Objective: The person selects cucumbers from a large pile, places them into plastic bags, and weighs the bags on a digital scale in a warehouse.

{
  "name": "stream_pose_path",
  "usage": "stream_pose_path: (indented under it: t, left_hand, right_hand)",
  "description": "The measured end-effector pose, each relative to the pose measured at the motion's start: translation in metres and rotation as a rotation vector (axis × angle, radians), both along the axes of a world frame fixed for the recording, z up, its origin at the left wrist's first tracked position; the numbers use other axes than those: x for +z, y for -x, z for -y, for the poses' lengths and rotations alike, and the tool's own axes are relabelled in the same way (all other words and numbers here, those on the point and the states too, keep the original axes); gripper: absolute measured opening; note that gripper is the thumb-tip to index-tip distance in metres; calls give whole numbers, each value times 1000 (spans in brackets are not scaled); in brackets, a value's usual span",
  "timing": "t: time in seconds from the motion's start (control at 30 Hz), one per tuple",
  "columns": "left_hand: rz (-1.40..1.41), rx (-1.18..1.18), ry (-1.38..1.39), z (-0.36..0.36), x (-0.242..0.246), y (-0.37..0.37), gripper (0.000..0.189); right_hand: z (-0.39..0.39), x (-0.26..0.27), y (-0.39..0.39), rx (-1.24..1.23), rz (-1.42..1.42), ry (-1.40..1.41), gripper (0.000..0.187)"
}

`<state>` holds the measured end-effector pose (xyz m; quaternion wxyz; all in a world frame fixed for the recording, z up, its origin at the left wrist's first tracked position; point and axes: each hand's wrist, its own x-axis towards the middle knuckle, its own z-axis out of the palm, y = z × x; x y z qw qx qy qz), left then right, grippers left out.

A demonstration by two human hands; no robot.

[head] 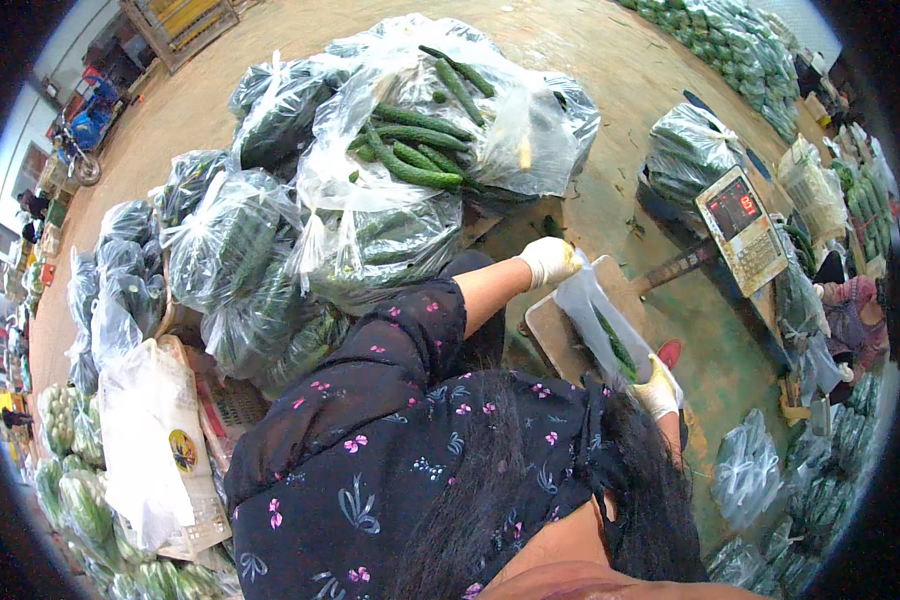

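My left hand point(551, 262), in a whitish glove, grips one end of a clear plastic bag point(576, 296). The gloved right hand point(658, 388) is closed on the bag's other end, so it stretches between them. A green cucumber point(616, 346) lies lengthwise along the bag, its lower tip close to my right fingers; whether it is inside cannot be made out. Beneath the bag is the tan platform point(551, 337) of a floor scale. The scale's display unit point(742, 229), lit with red digits, stands to the right on a post.
Loose cucumbers point(420, 142) lie on an opened plastic bag ahead, amid filled, tied bags point(229, 232). Another bagged load point(690, 154) sits behind the display. Flattened white sacks point(146, 442) are at left. A co-worker point(855, 322) is at far right, near more bags point(748, 469).
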<state>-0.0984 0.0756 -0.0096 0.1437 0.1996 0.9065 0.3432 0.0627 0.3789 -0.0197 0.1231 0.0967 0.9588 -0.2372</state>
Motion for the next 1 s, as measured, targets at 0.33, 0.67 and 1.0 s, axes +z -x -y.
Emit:
stream_pose_path:
  t: [0.33,0.67,1.0]
  left_hand:
    - [202,-233,91,9,-11,18,45]
    - [191,114,7,158,6,27,42]
    - [-164,614,165,300,34,78,28]
  right_hand:
    - [-41,-22,20,-133,-168,190,73]
    - [-67,-24,7,-181,-237,266,72]
    - [-41,12,4,-188,-100,247,72]
